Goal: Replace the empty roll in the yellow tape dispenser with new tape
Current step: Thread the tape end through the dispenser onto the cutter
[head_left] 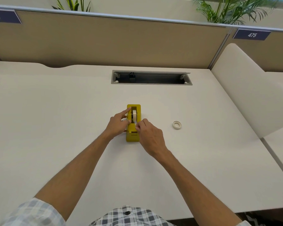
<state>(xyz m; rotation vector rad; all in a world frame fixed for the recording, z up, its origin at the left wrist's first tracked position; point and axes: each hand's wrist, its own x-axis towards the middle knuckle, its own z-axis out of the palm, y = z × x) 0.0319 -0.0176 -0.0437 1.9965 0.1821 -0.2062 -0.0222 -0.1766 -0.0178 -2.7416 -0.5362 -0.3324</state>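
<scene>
- Two bare forearms reach from the near edge of a white desk (55, 111) with a smooth matt top; a checked sleeve (34, 212) in grey and white woven cloth shows at the lower left.
- Far left, on the tan fabric partition (104, 41) behind the desk: a dark blue number plate (3, 16), partly cut off by the frame edge.
- Left hand (118, 124): forefinger stretched straight forward along the left wall of the dispenser, tip near its far end; thumb laid against the same wall lower down. Fingers spread and bracing, not curled round anything.
- Yellow tape dispenser (133, 136): long, boxy, hard glossy body with rounded corners, standing on the desk at mid-table between the two hands, its long axis running away from the person. A pale roll of tape (134, 115) sits upright on edge in the open well.
- Right hand (149, 136): thumb and forefinger pressed together, pinching something small and whitish just above the near half of the dispenser (likely the tape's free end; too small to confirm). Remaining fingers curled in.
- Behind the dispenser, well apart: a rectangular grey metal cable slot (151, 77) sunk in the desk, its lid open.
- Right of the right hand, lying flat on the desk and apart from it: a thin off-white ring, the spare roll core (177, 124).
- Far right: a curved cream side panel (245, 88) and a second plate reading 475 (252, 35); green palm fronds (232, 10) above.
</scene>
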